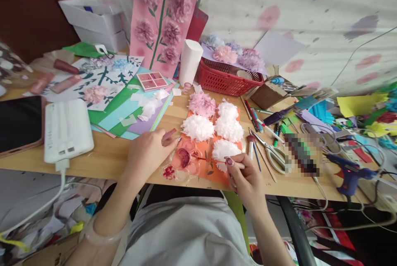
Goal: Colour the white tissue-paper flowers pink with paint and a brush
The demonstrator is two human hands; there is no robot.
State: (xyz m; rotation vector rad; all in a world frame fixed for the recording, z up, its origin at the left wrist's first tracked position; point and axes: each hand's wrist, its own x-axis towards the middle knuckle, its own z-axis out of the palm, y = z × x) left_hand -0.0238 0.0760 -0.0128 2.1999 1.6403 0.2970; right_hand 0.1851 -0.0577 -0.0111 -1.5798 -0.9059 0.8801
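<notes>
My right hand (246, 177) pinches a thin paintbrush (201, 158), its tip over the clear flower-shaped palette (176, 175) by a well of dark pink paint. My left hand (151, 150) is at the palette's left side, fingers bent. A short dull-pink stick (169, 135) juts from between them; its kind is unclear. Beyond the palette lies an orange sheet (203, 148) bearing fluffy paper flowers: a pink one (202, 105) at the back left, a white flower (197, 128) in front of it, and several more white ones on the right, one (226, 150) close to my right hand.
Scissors (273, 154), brushes and pens lie to the right, with a blue glue gun (350, 175) farther out. A red basket (229, 78), paper roll (190, 61) and pink flower panel (159, 22) stand behind. Coloured papers (124, 113), a white power bank (67, 131) and a phone (20, 125) lie left.
</notes>
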